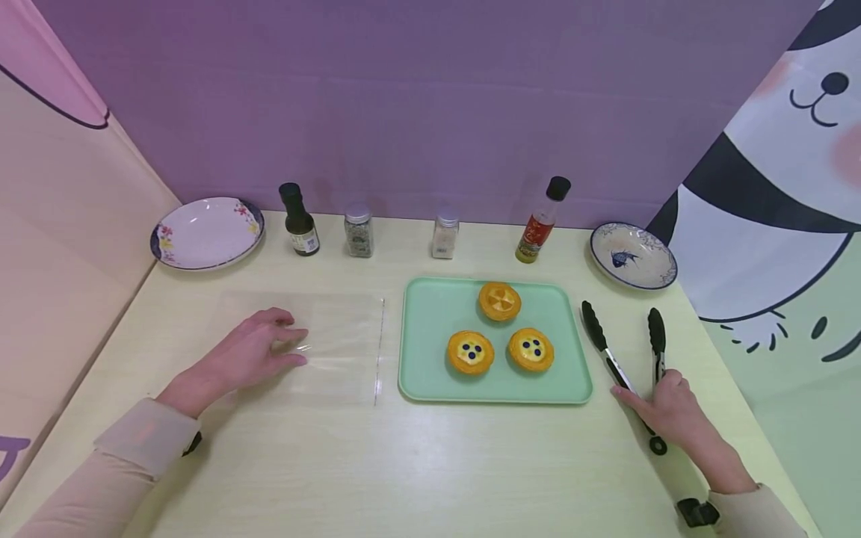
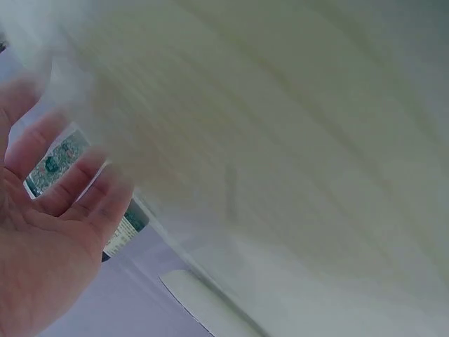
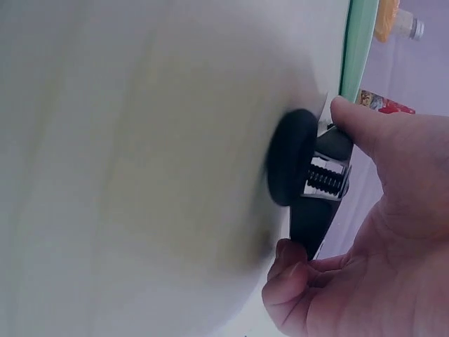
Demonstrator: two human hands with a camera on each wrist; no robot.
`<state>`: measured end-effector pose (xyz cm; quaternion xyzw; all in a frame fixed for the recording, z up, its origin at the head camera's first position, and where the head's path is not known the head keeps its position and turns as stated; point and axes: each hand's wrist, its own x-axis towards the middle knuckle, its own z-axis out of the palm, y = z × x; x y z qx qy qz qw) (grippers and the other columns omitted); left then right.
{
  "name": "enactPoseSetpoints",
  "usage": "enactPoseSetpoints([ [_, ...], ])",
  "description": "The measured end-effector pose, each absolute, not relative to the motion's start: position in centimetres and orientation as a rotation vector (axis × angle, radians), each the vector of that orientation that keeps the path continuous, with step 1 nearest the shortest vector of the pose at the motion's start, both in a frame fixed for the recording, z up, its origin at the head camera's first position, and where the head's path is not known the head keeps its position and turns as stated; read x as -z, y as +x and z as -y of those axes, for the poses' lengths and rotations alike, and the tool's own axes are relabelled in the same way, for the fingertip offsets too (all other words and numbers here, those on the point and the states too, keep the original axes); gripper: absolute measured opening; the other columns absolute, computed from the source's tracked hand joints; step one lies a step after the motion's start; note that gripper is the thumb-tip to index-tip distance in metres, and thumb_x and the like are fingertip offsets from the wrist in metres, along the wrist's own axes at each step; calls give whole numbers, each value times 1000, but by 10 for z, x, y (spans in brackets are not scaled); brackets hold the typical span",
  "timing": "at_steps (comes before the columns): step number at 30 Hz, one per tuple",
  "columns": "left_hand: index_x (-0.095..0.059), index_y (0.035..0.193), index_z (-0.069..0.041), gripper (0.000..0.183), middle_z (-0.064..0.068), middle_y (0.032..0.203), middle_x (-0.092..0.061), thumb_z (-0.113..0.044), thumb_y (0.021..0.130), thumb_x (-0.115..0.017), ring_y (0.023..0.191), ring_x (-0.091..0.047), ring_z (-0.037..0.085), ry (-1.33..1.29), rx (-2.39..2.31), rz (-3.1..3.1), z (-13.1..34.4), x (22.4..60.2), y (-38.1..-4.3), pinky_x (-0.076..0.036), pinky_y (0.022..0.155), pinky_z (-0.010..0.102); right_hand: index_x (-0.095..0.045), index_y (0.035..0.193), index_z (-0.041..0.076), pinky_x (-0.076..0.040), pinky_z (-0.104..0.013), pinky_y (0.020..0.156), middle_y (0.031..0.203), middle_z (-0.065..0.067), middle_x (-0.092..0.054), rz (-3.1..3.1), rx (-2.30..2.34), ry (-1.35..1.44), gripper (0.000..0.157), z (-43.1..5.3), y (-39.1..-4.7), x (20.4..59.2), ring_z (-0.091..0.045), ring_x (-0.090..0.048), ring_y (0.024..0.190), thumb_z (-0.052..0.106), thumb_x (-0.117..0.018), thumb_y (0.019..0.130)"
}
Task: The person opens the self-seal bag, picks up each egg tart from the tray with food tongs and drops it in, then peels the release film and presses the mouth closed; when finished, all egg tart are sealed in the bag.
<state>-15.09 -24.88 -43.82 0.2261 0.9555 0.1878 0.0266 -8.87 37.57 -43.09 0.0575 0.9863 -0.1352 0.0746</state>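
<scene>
My right hand (image 1: 675,411) grips a pair of tongs (image 1: 612,364) with black tips, thumb on one arm and curled fingers on the other. The tongs' arms are spread wide, their tips pointing to the back of the table. In the right wrist view the black ring (image 3: 293,157) and spring (image 3: 324,178) show at the handle end. On the left, my left hand (image 1: 252,353) is over a clear plastic bag (image 1: 343,351) lying flat, fingers loosely bent with nothing between them. A green tray (image 1: 430,314) in the middle bears three tarts (image 1: 471,353), two dotted with dark spots.
Along the back stand a floral oval plate (image 1: 208,235), a dark bottle (image 1: 300,220), two small seasoning jars (image 1: 359,233), a red-labelled bottle (image 1: 540,223) and a fish-patterned plate (image 1: 634,258). A purple backdrop (image 1: 417,112) rises behind the table.
</scene>
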Motion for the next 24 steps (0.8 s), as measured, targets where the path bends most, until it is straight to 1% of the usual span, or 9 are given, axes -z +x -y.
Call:
enactPoseSetpoints([
  [4,-67,116,-8,40,19,122,-55,-26,80,-74,113,-50,35,710,-586,-2943,250,439,-153,-43,96,51,-29,99,-27,-45,-52,67,84,-33,-38,-2934,430,182,88,-376,-89,431,-38,-48,71,53,-62,83],
  [8,-68,115,-8,38,19,121,-55,-24,81,-74,112,-51,34,713,-593,-2939,249,439,-154,-45,94,50,-27,102,-29,-45,-53,68,85,-34,-37,-2929,442,190,91,-376,-89,429,-39,-48,72,54,-60,85],
  [11,-69,114,-8,36,19,120,-56,-23,81,-74,110,-52,34,719,-608,-2945,249,438,-154,-46,93,50,-26,106,-32,-44,-56,69,88,-37,-35,-2953,454,204,93,-376,-88,429,-44,-48,74,53,-58,86],
  [13,-69,113,-9,35,19,118,-57,-23,81,-74,109,-53,34,712,-620,-2952,249,437,-154,-46,92,50,-26,109,-31,-42,-56,69,90,-38,-34,-2984,464,225,92,-376,-87,429,-48,-47,77,52,-57,87],
  [17,-70,111,-10,31,18,116,-60,-21,82,-73,108,-55,35,713,-638,-2970,250,434,-155,-45,94,52,-25,112,-30,-38,-58,70,92,-40,-31,-3043,509,259,86,-378,-86,429,-54,-39,83,48,-55,89],
  [21,-71,109,-8,29,18,113,-63,-17,81,-73,105,-58,34,761,-653,-2991,251,430,-156,-45,93,53,-21,119,-29,-35,-60,72,96,-40,-28,-3059,563,254,85,-382,-86,428,-53,-35,86,46,-52,92],
  [24,-71,108,-6,28,17,109,-66,-14,81,-73,101,-62,33,792,-673,-3012,251,427,-156,-47,91,52,-20,125,-27,-37,-59,73,98,-38,-30,-3090,607,193,85,-386,-85,428,-49,-35,87,43,-54,92],
])
